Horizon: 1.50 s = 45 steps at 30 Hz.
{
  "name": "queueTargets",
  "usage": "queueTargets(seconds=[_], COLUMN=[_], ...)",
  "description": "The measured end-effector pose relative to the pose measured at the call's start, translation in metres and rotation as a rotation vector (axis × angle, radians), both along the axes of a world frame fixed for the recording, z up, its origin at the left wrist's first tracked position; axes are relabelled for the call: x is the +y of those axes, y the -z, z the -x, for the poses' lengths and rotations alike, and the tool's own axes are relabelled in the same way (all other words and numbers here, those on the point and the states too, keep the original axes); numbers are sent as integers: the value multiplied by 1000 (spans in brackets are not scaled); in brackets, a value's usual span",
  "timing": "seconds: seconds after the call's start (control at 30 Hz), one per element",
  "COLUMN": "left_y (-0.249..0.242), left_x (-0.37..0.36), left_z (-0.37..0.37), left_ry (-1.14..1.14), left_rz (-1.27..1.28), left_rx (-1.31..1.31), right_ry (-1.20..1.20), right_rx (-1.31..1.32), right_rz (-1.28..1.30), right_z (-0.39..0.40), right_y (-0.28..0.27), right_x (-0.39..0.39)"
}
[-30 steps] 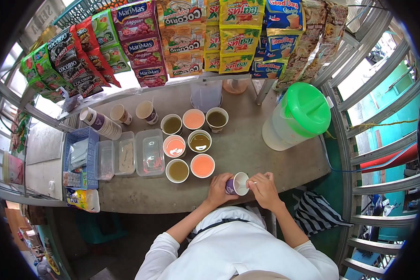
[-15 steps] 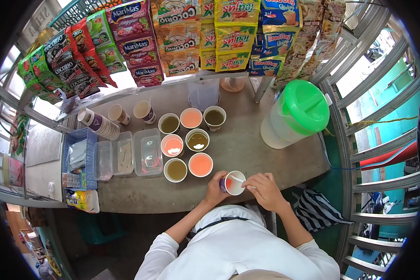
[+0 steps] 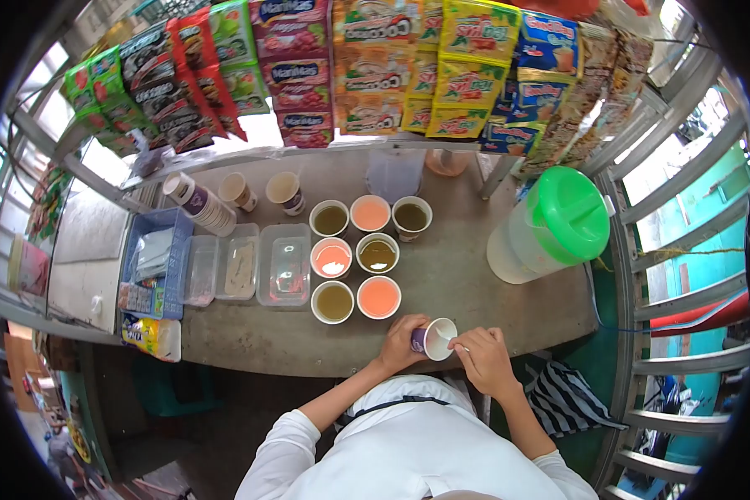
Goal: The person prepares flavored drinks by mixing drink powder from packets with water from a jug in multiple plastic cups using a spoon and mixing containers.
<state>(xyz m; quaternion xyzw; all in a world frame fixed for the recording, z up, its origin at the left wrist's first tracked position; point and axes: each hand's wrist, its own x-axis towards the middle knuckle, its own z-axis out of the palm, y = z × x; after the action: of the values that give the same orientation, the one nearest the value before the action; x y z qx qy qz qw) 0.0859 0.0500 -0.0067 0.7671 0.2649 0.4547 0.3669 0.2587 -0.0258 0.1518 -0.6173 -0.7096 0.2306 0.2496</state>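
left hand [image 3: 402, 343] wraps the side of a paper cup [image 3: 434, 338], tilted, at the tabletop's [image 3: 475, 275] near edge | cup: light, thin-walled, likely crushable, so best held low around the body, gently | right hand [image 3: 481, 354] pinched on a small stirrer [image 3: 447, 332] at the cup's rim | filled cups [image 3: 335, 302] just behind

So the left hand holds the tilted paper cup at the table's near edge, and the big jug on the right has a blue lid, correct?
Not quite: the jug's lid is green, not blue, as the head view shows. The rest stands: the left hand holds the tilted paper cup at the near edge of the table, and the jug stands on the right.
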Motion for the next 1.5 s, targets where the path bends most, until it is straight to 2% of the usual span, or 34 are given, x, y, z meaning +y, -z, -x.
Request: queueTargets(seconds=[0.07,0.17,0.27,0.37,0.47,0.57,0.67,0.77,0.87,0.97,1.07,1.17,1.27,1.5], left_y=[-3,-1,-2,-2,-4,-5,-3,-5,0,1,1,-1,-2,-5], left_x=[0,-1,-1,-1,-1,-1,1,1,0,1,1,2,2,1], left_z=[0,0,0,0,0,0,1,0,0,0,0,0,0,3], left_ry=[-8,-20,-23,-21,-16,-26,-3,4,-34,-41,-41,-37,-24,-22], left_rz=[-15,-6,-12,-9,-15,-27,-19,-18,-11,-19,-30,-34,-27,8], left_rx=[24,33,51,57,85,73,92,76,59,49,48,51,65,124], right_ry=[-30,63,-21,68,-8,39,26,14,108,20,109,45,117,99], right_rx=[19,-11,33,-32,-3,60,-118,34,-69,98,84,90,106,115], right_rz=[66,-15,66,18,56,41,7,63,-10,82,43,58,64,32], right_z=[0,3,-2,-2,-3,0,1,1,2,-2,3,-2,2,1], right_y=[1,2,4,0,4,2,3,2,-1,7,0,10,3,11], right_x=[1,3,4,8,7,8,10,10,10,7,7,4,5,3])
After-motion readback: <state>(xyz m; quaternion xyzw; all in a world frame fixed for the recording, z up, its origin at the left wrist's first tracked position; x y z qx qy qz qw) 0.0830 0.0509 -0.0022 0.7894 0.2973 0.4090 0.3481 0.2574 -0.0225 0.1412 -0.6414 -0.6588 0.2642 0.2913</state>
